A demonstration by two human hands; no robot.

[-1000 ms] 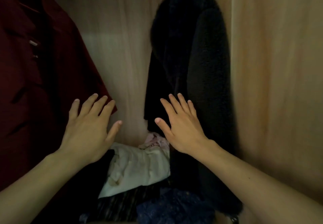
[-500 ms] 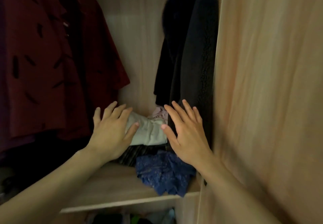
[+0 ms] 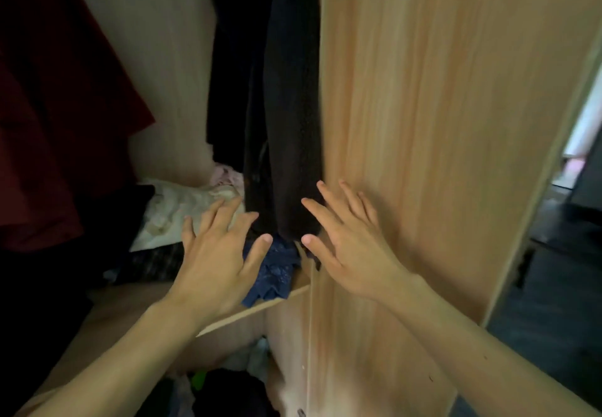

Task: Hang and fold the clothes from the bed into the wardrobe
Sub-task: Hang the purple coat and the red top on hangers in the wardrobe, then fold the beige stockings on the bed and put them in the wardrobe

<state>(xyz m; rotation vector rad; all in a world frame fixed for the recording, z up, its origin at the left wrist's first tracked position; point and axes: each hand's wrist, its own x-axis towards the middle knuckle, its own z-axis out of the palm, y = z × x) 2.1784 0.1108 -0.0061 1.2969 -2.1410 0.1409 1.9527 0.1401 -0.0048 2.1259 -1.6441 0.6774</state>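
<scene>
Two hands (image 3: 211,263) (image 3: 351,253) (both bare), one red shirt (image 3: 49,123), one black coat (image 3: 286,123), one blue garment (image 3: 277,270), one shelf (image 3: 254,310)

The pale wood wardrobe (image 3: 439,123) stands open. A dark red garment (image 3: 49,123) hangs at nine o'clock, and a black coat (image 3: 286,107) hangs straight down at twelve. On the shelf (image 3: 267,304) below lies a folded cream garment (image 3: 176,211), with a crumpled pink piece (image 3: 228,174) at its one o'clock. A blue lace piece (image 3: 277,270) is bunched at its four o'clock, by the shelf's front edge.
</scene>
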